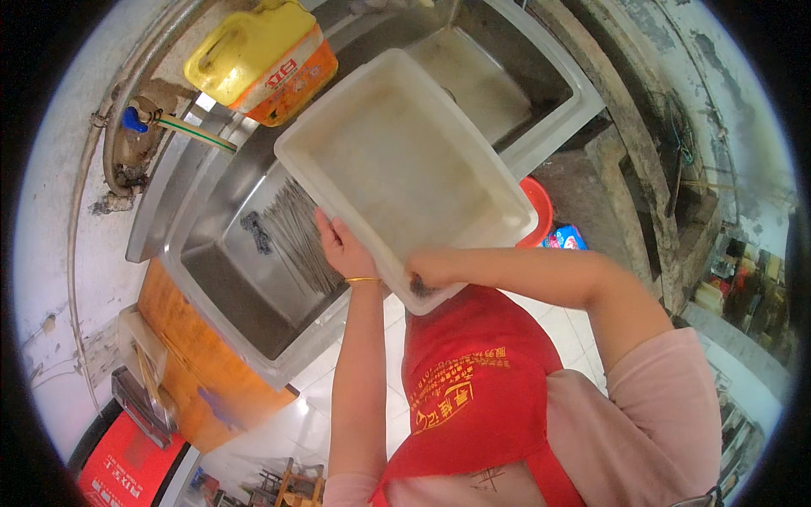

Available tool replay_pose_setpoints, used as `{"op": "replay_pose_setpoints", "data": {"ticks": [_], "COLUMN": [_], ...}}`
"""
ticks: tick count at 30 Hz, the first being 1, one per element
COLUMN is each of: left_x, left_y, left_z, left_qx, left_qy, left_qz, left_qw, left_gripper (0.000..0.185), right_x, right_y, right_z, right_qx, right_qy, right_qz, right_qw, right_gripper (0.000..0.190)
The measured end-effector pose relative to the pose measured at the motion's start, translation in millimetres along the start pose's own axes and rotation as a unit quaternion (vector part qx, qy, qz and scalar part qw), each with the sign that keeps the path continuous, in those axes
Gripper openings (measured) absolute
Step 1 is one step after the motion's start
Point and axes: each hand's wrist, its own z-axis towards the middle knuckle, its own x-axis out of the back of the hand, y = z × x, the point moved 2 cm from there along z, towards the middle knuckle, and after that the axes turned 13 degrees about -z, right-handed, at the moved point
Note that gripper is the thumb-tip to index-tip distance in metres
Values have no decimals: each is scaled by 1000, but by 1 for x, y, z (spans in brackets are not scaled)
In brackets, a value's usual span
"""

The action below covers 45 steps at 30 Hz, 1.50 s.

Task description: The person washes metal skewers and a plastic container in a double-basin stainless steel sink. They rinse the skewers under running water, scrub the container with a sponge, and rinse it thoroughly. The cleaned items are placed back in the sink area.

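Observation:
A whitish rectangular plastic tub (405, 152) is tilted over the divider of a double steel sink (215, 329). My left hand (345, 247) grips its left side wall, fingers on the outside. Inside the near corner, my right hand (434, 269) is closed around a small dark scrubber-like thing (419, 286), blurred and mostly hidden by the fingers. In the left basin lie many thin dark skewer-like sticks (298, 234), with a dark, crumpled thing (256, 233) across their left ends. The right basin (475, 82) holds some cloudy water.
A yellow and orange plastic jug (272, 57) stands at the sink's back edge, near a pipe with a blue-handled valve (134, 119). An orange-brown wooden board (184, 355) adjoins the sink at left. A red basin (537, 212) and a blue packet (570, 237) sit low at right.

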Motion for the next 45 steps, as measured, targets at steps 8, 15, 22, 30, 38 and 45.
{"op": "replay_pose_setpoints", "data": {"ticks": [8,15,22,30,38,45], "left_x": [3,3,-10,-3,22,39], "left_y": [-6,12,16,7,-13,49], "left_z": [6,3,-12,-23,-93,59], "left_qx": [-14,4,20,-27,163,22], "left_qy": [-4,16,18,32,-3,-177], "left_qz": [65,61,63,73,-3,196], "left_qw": [998,998,998,996,987,964], "left_gripper": [44,43,44,46,58,48], "right_x": [43,62,112,126,65,50], "right_y": [16,61,57,77,13,8], "right_z": [38,15,106,66,108,87], "right_qx": [-56,-37,-121,-169,37,36], "right_qy": [406,209,479,439,446,402], "right_qz": [-123,-284,-202,-248,-177,-86], "right_qw": [904,935,846,847,877,911], "right_gripper": [8,13,13,13,16,18]}}
